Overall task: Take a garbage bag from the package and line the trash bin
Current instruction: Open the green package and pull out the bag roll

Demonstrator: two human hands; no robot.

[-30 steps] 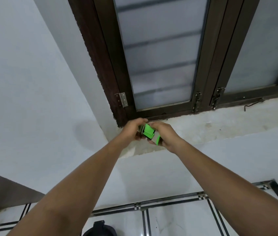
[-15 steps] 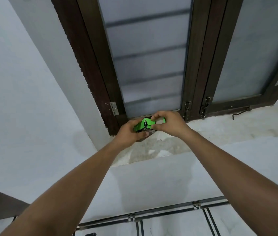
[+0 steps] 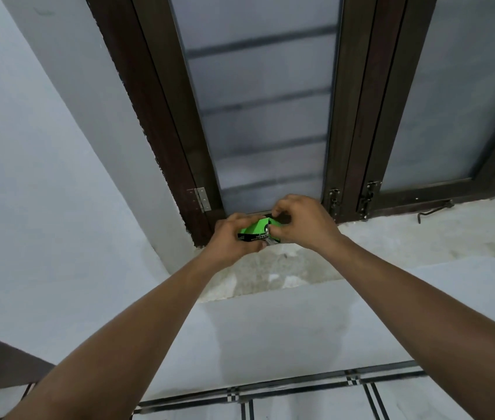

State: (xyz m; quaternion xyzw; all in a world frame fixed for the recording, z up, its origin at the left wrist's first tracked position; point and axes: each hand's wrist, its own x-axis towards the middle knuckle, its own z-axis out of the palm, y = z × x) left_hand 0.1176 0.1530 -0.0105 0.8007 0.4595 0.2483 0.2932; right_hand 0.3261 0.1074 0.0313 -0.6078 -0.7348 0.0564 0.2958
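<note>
Package [image 3: 254,230] one, green, clasped by left hand [image 3: 234,237], right hand [image 3: 300,221] pinching its end.

Pale wall [image 3: 43,177]; dark-framed frosted window [image 3: 258,116] above stained sill [image 3: 406,241]; white floor tiles [image 3: 300,404], dark grout lines.
</note>
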